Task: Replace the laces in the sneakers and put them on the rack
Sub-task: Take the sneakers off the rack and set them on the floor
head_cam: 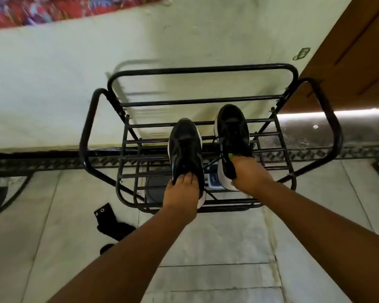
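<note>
Pale floor tiles, a black rack (208,99) by the wall, two sneakers on it.
Left hand (181,194) grips the left sneaker (185,147) at its heel; right hand (249,173) grips the right sneaker (233,136). Both heels are hidden, toes point toward the wall.

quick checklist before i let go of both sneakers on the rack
1. Left hand grips the heel of the left black sneaker with white sole: ok.
2. Right hand grips the heel of the right black sneaker with green tab: ok.
3. Both sneakers lie over the bars of the black metal tube rack, toes pointing away: ok.
4. Soles resting fully on the bars: cannot tell.
5. Laces tucked in: not ok, a black lace hangs loose between the shoes.
6. Laces fully threaded and tied: cannot tell, too blurred.
</note>
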A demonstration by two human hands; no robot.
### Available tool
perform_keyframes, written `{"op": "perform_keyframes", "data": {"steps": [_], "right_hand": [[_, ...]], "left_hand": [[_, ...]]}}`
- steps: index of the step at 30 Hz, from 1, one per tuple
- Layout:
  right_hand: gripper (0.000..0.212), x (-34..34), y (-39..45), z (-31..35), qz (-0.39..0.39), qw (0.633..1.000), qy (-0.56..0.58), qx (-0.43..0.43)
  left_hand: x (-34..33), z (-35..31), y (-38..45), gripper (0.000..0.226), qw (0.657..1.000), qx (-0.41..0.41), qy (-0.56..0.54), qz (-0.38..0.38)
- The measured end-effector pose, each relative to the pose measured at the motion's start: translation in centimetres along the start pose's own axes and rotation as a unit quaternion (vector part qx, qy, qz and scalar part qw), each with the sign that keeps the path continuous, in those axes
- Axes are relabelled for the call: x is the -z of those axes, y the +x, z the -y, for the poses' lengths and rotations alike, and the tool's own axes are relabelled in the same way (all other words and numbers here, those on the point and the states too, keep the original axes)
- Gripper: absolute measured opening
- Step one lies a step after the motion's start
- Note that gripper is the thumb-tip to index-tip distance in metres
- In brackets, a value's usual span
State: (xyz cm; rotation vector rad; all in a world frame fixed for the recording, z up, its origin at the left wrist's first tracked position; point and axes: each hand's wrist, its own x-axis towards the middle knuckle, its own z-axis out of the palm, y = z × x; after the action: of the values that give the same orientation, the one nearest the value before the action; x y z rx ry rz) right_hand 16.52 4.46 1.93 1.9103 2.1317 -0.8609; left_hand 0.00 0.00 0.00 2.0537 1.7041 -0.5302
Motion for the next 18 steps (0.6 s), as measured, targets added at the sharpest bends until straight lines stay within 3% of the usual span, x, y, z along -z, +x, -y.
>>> {"op": "perform_keyframes", "data": {"steps": [4,10,18], "right_hand": [[0.034,-0.4,1.0,0.3,-0.006,0.996,-0.066,-0.053],[0.020,-3.2,-0.9,1.1,-0.006,0.994,-0.105,-0.043],[0.031,-3.9,-4.4,2.5,-0.089,0.994,-0.057,0.029]], "left_hand": [[-0.3,-0.2,1.5,0.081,0.999,0.018,0.026,0.015],[0.1,-0.3,1.7,0.051,1.000,0.018,0.020,0.010],[-0.9,-0.4,-1.5,0.046,0.998,0.004,0.011,-0.061]]}}
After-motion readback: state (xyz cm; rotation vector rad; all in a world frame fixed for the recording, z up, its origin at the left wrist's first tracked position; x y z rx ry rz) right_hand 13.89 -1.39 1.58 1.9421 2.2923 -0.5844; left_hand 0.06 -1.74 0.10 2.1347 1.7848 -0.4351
